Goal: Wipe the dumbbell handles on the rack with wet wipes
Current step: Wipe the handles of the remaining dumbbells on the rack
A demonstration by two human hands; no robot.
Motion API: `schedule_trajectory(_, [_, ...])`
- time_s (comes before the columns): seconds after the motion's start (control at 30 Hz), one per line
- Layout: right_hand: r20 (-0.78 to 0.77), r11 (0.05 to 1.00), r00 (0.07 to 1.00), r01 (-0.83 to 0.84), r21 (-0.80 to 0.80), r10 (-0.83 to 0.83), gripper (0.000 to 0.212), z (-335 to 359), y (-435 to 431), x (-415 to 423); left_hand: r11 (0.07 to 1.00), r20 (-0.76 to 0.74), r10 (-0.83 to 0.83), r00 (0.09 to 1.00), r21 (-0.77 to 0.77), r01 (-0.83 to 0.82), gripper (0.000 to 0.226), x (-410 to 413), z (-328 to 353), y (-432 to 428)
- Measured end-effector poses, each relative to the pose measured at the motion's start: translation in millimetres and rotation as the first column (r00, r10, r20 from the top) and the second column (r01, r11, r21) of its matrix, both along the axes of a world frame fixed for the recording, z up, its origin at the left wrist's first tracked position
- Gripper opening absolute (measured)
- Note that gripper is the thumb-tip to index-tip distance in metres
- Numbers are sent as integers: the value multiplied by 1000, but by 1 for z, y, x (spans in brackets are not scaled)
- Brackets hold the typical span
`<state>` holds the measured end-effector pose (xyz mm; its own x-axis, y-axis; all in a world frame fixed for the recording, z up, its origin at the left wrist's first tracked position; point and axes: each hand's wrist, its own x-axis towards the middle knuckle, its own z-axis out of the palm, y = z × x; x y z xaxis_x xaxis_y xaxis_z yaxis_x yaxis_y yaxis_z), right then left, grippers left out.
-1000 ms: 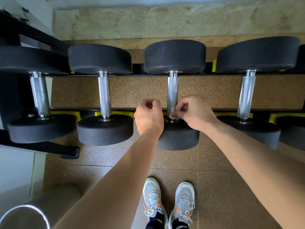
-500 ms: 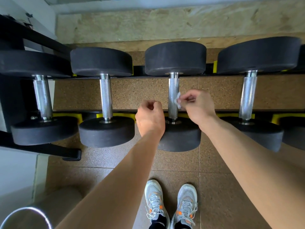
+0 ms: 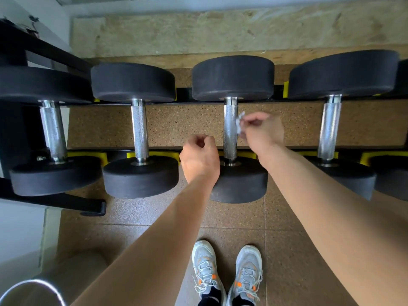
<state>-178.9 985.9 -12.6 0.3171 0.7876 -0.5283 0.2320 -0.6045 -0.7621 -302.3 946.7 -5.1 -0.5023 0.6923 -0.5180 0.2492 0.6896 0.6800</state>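
Several black dumbbells with knurled steel handles lie side by side on a black rack [image 3: 154,102] with yellow cradles. My right hand [image 3: 262,133] pinches a small crumpled white wet wipe [image 3: 239,123] against the right side of the third dumbbell's handle [image 3: 229,129], about halfway along it. My left hand [image 3: 199,157] hovers as a curled fist just left of that handle's near end, above the near weight head [image 3: 240,180], holding nothing that I can see. Further handles stand to the left [image 3: 139,129] and to the right [image 3: 329,127].
Below the rack lies a brown speckled floor [image 3: 242,217], where my two grey shoes [image 3: 227,272] stand. The rack's black foot [image 3: 92,208] juts out at the lower left. A round metal rim [image 3: 33,283] shows in the bottom-left corner. A pale wall [image 3: 198,29] runs behind.
My right hand has slid the wipe up the third handle, from its near end toward the middle. My left hand has stayed almost still beside the handle.
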Motion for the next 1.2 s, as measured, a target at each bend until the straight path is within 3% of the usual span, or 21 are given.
schedule_trajectory(0.1, [25,992,994,106,72,-108,27,0,18,-9,1000,4,-7,1000,-1,7,14,1,1,0])
schedule_trajectory(0.2, [153,996,985,-72,-43,78,14,1,-7,-5,1000,5,-2,1000,-4,2,13,0,2,0])
schedule_trajectory(0.27, [179,966,952,-229,-123,248,14,2,-28,2,1000,3,-7,1000,-5,7,14,0,3,0])
schedule_trajectory(0.33, [177,947,935,-282,-156,308,19,0,-30,4,1000,5,-13,1000,1,13,15,0,4,0])
schedule_trajectory(0.5, [149,999,988,-38,-32,42,19,-1,-2,-6,1000,4,-22,1000,11,22,13,0,4,0])
schedule_trajectory(0.57, [191,999,980,-51,-10,52,18,0,-7,-8,1000,7,-27,1000,11,27,13,-1,4,-1])
schedule_trajectory(0.7, [202,961,941,-255,-111,273,22,8,-31,3,996,20,-93,996,15,92,14,-3,5,-2])
schedule_trajectory(0.9, [15,969,971,-239,56,238,25,24,-39,-3,884,71,-459,885,136,447,16,-18,13,-10])
schedule_trajectory(1.1, [-93,979,978,-175,107,185,26,27,-47,-5,905,145,-424,894,113,411,9,-21,18,1])
schedule_trajectory(1.2, [65,985,989,-139,104,132,23,21,-50,-2,918,74,-389,918,119,379,10,-7,15,14])
